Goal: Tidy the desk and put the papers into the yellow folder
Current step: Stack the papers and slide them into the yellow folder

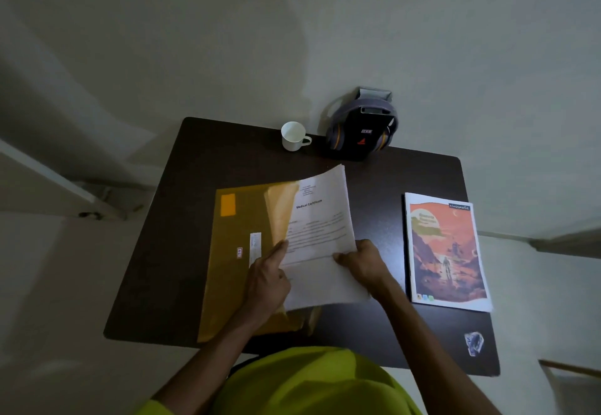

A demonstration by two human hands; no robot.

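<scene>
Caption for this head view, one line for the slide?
Both hands, left hand and right hand, hold papers over the yellow folder on a dark desk.

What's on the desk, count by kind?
Yellow folder: 1
Stack of papers: 1, held by the left hand and the right hand
Notebook: 1
White cup: 1
Headphones: 1
Crumpled wrapper: 1
Total: 6
</scene>
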